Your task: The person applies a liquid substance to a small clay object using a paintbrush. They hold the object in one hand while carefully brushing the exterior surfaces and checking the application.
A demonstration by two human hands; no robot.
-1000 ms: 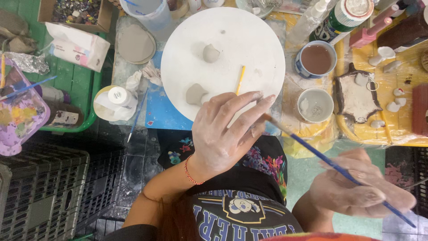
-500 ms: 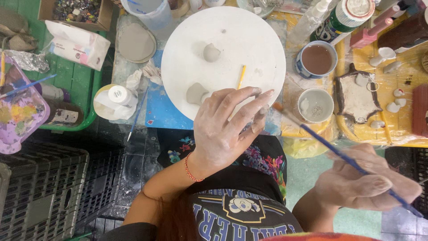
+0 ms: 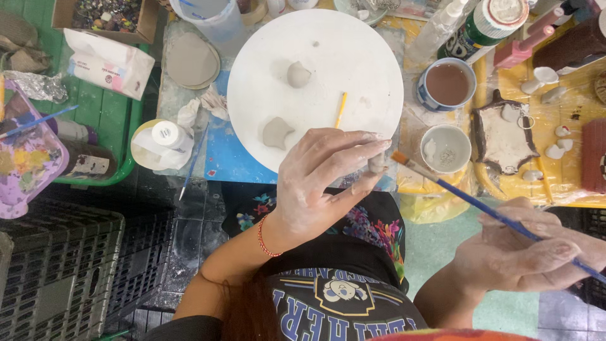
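My left hand [image 3: 319, 180], dusted with clay, pinches a small grey clay piece [image 3: 377, 164] between fingertips and thumb just below the round white board [image 3: 353, 57]. My right hand [image 3: 527, 252] grips a long blue-handled paintbrush [image 3: 480, 205], whose bristle tip points at the clay piece from the right, a short gap away. On the board lie two more clay lumps [image 3: 298, 74] [image 3: 276, 132] and a short yellow stick [image 3: 340, 110].
A cup of brown liquid [image 3: 447, 83] and a small white cup [image 3: 445, 148] stand right of the board. A clay slab with white bits [image 3: 502, 129] lies further right. Left are a tissue pack [image 3: 107, 63], a paint palette [image 3: 25, 158], a capped bottle [image 3: 165, 136] and black crates [image 3: 57, 271].
The view has shifted. My left hand's fingers have closed in on the small clay piece, and the brush tip has come nearer to it as my right hand moved slightly.
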